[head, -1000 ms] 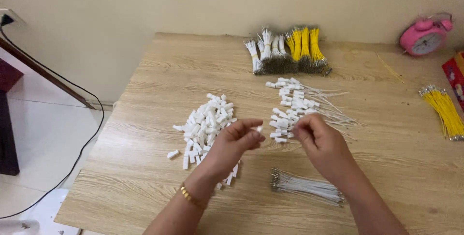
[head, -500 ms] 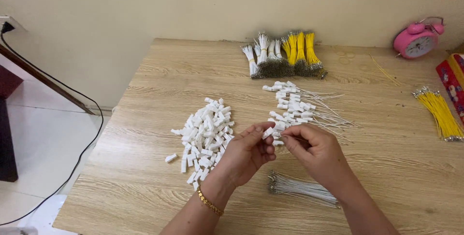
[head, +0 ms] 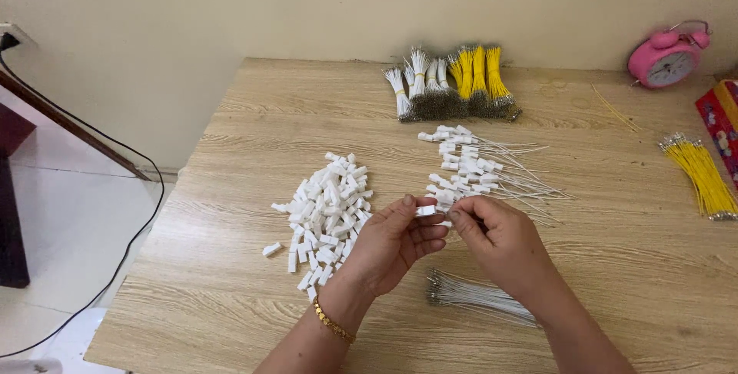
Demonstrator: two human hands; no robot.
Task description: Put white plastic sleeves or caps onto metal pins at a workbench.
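Both pinched: left hand point(head: 392, 242) holds white connector point(head: 426, 210) lengthwise left-right, right hand point(head: 500, 239) fingertips beside it.

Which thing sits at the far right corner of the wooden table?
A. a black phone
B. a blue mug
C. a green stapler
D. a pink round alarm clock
D: the pink round alarm clock stands at the far right of the wooden table, beyond the bundle of loose yellow wires.

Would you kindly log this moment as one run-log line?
left hand: pinching white connector | right hand: fingertips at connector | connector pile: left | wire bundle: below hands
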